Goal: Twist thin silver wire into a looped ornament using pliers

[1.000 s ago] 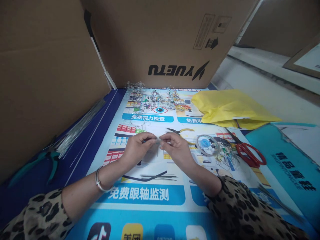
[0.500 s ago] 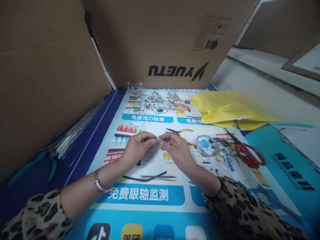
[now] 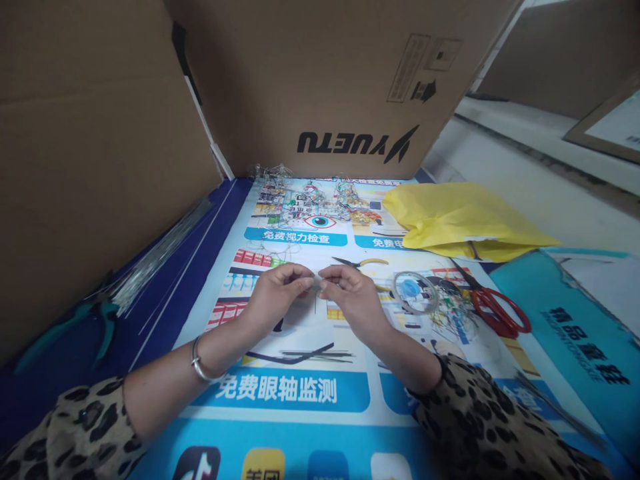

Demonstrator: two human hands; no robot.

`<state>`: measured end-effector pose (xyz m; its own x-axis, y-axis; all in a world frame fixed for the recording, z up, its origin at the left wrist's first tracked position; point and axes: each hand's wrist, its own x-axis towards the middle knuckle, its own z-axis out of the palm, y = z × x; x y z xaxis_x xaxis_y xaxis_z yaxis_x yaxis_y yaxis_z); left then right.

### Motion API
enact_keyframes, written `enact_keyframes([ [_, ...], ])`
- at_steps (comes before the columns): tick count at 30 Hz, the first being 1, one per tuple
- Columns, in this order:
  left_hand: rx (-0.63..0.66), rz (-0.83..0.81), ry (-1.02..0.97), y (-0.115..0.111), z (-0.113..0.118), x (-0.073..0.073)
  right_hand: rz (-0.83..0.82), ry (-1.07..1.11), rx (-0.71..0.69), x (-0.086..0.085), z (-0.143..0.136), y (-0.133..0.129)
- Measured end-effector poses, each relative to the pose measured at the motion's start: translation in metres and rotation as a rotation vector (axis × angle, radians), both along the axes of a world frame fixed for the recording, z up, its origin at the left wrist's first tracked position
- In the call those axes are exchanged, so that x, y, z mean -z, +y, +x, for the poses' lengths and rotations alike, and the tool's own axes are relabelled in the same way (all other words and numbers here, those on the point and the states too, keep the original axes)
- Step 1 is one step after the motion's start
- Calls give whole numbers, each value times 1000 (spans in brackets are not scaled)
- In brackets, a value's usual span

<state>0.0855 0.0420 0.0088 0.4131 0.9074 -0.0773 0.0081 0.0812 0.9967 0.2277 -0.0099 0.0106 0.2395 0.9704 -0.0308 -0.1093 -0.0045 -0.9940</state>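
My left hand (image 3: 281,291) and my right hand (image 3: 352,292) meet fingertip to fingertip above the printed mat (image 3: 300,427). Both are closed in a pinch on a thin wire (image 3: 315,305), whose end hangs down between them; whatever else is between the fingertips is too small to make out. Below my hands lie several short dark wires (image 3: 320,355). Just beyond them are pliers with yellow handles (image 3: 373,261), partly hidden by my right hand. A clear round dish or roll (image 3: 414,292) sits to the right of my right hand.
Red-handled scissors (image 3: 500,312) lie at the right beside a wire tangle (image 3: 453,313). Behind are wire pieces (image 3: 320,200) and a yellow bag (image 3: 460,217). Teal-handled pliers (image 3: 105,327) and a wire bundle (image 3: 157,260) lie left. Cardboard (image 3: 320,80) stands at the back.
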Motion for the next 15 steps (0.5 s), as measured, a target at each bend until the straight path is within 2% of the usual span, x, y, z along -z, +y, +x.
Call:
enact_keyframes([
  [15,2,-49,-86,-1,1,-1,23,60,4,4,-2,3],
])
